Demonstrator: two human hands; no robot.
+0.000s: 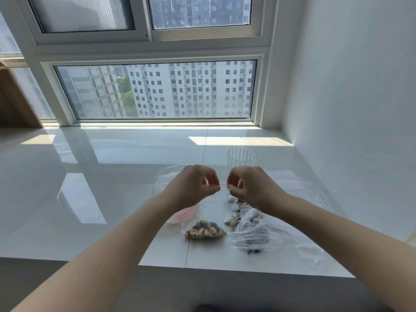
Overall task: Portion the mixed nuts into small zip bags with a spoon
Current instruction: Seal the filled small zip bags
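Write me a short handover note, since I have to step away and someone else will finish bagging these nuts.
Left hand and right hand each pinch the red zip strip of one small bag, held up above the counter.
One filled bag lies in front; more bags holding nuts lie to its right.
A clear cup stands behind. No spoon in view.
Left: press this zip shut and set the bag down.

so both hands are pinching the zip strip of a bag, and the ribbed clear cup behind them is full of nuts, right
Not quite. The head view shows the left hand and right hand each pinching the zip strip of a bag, but the ribbed clear cup behind them looks empty, not full. The nuts sit in small bags on the table, nearer than the hands.
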